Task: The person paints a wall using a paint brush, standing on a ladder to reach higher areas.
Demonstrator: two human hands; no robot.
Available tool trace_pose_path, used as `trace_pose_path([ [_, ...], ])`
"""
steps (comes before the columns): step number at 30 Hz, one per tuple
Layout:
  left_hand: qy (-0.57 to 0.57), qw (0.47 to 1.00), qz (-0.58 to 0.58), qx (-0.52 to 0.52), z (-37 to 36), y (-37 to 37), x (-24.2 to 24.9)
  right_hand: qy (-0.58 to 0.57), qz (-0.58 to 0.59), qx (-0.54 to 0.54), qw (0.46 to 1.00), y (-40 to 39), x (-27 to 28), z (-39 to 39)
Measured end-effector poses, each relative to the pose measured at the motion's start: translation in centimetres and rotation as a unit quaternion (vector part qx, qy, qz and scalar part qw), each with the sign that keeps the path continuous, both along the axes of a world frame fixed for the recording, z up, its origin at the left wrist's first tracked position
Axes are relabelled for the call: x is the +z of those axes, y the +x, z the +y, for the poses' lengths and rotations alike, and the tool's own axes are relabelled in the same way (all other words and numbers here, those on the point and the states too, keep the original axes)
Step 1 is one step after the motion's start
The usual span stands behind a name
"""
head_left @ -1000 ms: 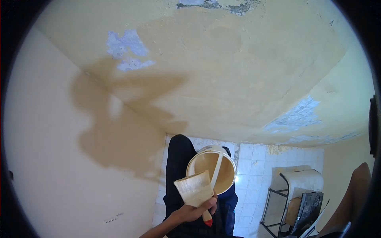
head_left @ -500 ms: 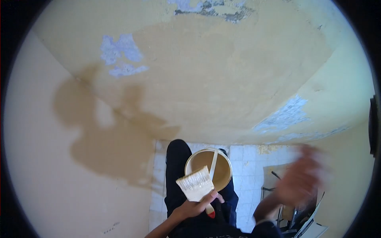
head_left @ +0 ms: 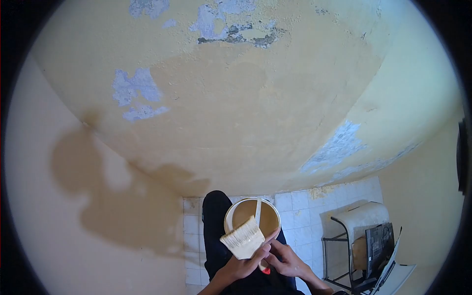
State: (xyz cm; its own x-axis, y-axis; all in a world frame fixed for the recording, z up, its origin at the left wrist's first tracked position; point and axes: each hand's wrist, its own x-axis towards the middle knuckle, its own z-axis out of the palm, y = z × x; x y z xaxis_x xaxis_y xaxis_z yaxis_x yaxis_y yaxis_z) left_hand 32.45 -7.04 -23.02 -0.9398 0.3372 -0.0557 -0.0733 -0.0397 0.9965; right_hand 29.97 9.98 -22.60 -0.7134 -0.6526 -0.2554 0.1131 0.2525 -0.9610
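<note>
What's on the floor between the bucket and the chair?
White tiles, with a shadow by the chair. A dark trouser leg shows right beside the bucket. The head view shows this.

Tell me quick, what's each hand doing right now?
Left hand: closed, holding the wide brush.
Right hand: fingers bent near the brush handle; whether it grips anything can't be told.

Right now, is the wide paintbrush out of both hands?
No, the left hand grips the wide paintbrush, its handle's red tip showing between the two hands.
</note>
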Motion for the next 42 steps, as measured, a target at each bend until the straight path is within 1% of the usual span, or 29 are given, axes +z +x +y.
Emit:
trace_pose_path([
  [1,0.000,1.000,0.001,0.000,0.0,0.0,0.2,0.000,0.001,0.000,1.000,0.1,-0.1,-0.1],
  [3,-0.030,0.999,0.021,0.030,0.3,0.0,0.6,-0.038,0.024,0.027,0.999,0.5,-0.3,-0.3],
  [5,-0.021,0.999,0.009,0.032,0.7,0.2,-0.3,-0.031,0.017,0.030,0.999,1.0,-0.5,-0.6],
  [7,-0.012,0.999,-0.006,0.033,0.8,0.2,-0.5,-0.076,0.174,-0.018,0.982,1.5,-0.7,-1.3],
  [8,-0.044,0.998,0.027,0.042,0.7,0.1,-0.6,-0.077,0.173,-0.021,0.982,2.1,-1.2,-1.2],
  [9,-0.076,0.994,0.059,0.051,0.6,0.0,-0.6,-0.113,0.063,-0.064,0.990,2.9,-1.9,-1.3],
  [10,-0.076,0.994,0.058,0.047,0.3,0.2,-0.8,-0.147,-0.049,-0.106,0.982,3.5,-2.2,-1.3],
  [11,-0.065,0.995,0.047,0.051,-0.1,0.3,-1.1,-0.147,-0.049,-0.109,0.982,3.8,-2.3,-1.2],
  [12,-0.054,0.996,0.036,0.055,-0.1,0.2,-0.5,-0.188,-0.105,-0.169,0.962,3.9,-2.1,-1.0],
  [13,0.070,0.991,-0.016,0.115,0.6,0.0,0.1,-0.228,-0.160,-0.228,0.933,3.8,-1.8,-0.7],
  [14,0.006,0.994,-0.033,0.105,-0.1,-0.2,0.8,-0.180,-0.129,-0.267,0.938,3.3,-1.3,-0.1],
  [15,-0.057,0.993,-0.054,0.093,-1.1,-0.4,1.5,-0.162,-0.104,-0.326,0.926,2.7,-0.3,-0.1],
  [16,-0.076,0.989,-0.016,0.125,-1.1,-0.4,2.1,-0.177,-0.083,-0.347,0.917,2.3,-0.5,0.7],
  [17,-0.107,0.986,0.002,0.125,-1.4,-0.3,2.9,-0.203,-0.068,-0.377,0.901,1.8,-0.3,1.1],
  [18,-0.124,0.985,0.017,0.120,-1.6,-0.2,3.5,-0.201,-0.058,-0.401,0.892,1.3,0.1,1.7],
  [19,-0.140,0.983,0.032,0.113,-1.6,0.2,4.1,-0.200,-0.034,-0.407,0.891,0.9,0.6,2.2],
  [20,-0.139,0.984,0.014,0.110,-1.5,0.5,4.7,-0.217,-0.034,-0.406,0.887,0.6,1.1,2.7],
  [21,-0.157,0.982,0.027,0.103,-1.3,0.7,5.4,-0.225,-0.023,-0.423,0.878,0.4,1.7,2.7],
  [23,-0.175,0.980,0.034,0.093,-1.0,1.2,5.6,-0.254,0.001,-0.426,0.869,0.3,1.7,3.2],
  [25,-0.176,0.974,0.080,0.115,-0.3,1.5,5.1,-0.241,0.005,-0.436,0.867,0.5,2.3,2.9],
  [26,-0.197,0.973,0.062,0.099,-0.5,1.6,5.4,-0.235,0.016,-0.443,0.865,0.4,2.6,2.8],
  [29,-0.219,0.968,0.049,0.110,-0.8,1.7,5.6,-0.243,0.004,-0.414,0.877,0.4,2.8,3.1],
  [31,-0.216,0.965,0.064,0.135,-0.8,2.0,5.2,-0.237,0.005,-0.413,0.879,0.2,2.7,3.1],
  [33,-0.262,0.957,0.053,0.115,-1.1,2.1,5.2,-0.231,0.007,-0.410,0.882,-0.2,2.4,2.8],
  [35,-0.256,0.956,0.069,0.125,-0.9,2.2,4.9,-0.234,0.013,-0.398,0.887,-0.2,2.4,2.8],
  [38,-0.273,0.946,0.106,0.138,-0.9,2.2,4.9,-0.252,0.021,-0.406,0.878,0.1,2.1,2.7],
  [40,-0.311,0.938,0.077,0.134,-1.1,2.2,5.2,-0.263,0.022,-0.411,0.872,0.1,2.4,2.6],
  [42,-0.302,0.936,0.105,0.151,-1.6,2.5,5.1,-0.284,0.016,-0.427,0.858,0.1,2.5,2.6],
])
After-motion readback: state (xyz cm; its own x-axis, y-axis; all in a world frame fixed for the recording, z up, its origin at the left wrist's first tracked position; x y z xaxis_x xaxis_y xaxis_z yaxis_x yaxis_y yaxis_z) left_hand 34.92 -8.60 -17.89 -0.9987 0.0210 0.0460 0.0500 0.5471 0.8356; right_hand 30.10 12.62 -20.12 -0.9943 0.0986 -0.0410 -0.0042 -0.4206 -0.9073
